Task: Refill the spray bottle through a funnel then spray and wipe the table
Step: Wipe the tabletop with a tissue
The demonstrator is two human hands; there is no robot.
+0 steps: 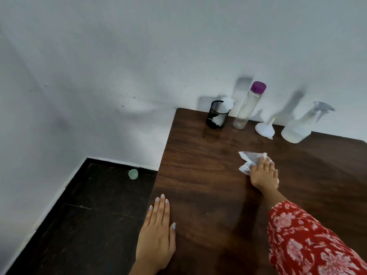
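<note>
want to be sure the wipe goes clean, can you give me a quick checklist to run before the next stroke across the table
1. Tissue under the right hand, fingers pressing it flat on the table: ok.
2. Left hand flat at the table's left edge, out of the wipe path: ok.
3. Spray bottle capped and upright near the wall: ok.
4. Funnel out of the bottle, lying beside it: ok.
5. Purple-capped bottle and mesh cup stand ahead of a forward stroke: not ok.
6. Table surface wet with spray: cannot tell.
</note>
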